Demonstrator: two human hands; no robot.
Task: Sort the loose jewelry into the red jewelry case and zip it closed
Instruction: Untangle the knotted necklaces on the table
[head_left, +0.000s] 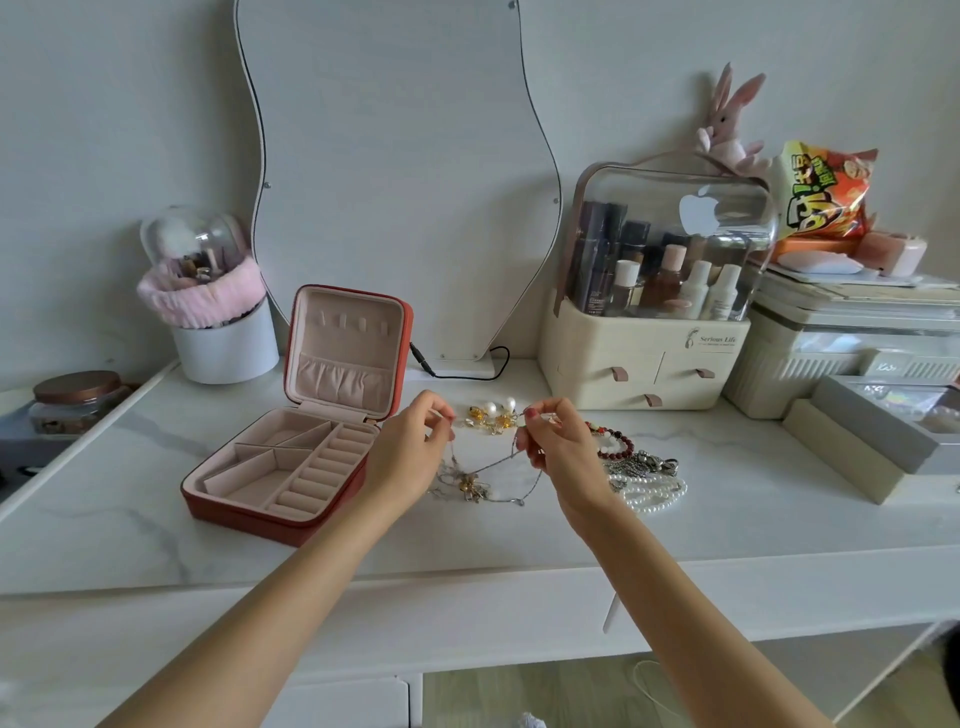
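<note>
The red jewelry case (244, 512) lies open on the white marble table, its lid upright and its pink compartments holding nothing. Just right of it my left hand (410, 452) and my right hand (558, 447) each pinch one end of a thin silver chain necklace (491, 465), which hangs between them above the table. Its lower part lies in a tangle of chains with a gold pendant (467, 488). Pearl and gold earrings (491, 413) sit behind my hands. A red bead bracelet (615, 441), a silver piece (644, 462) and a pearl strand (654, 493) lie to the right.
A wavy mirror (395, 171) leans on the wall behind, with a black cable (457, 371) at its base. A white cup with a pink band (218, 322) stands at the left, a cosmetics organizer (649, 353) at the right, and grey boxes (878, 441) at the far right.
</note>
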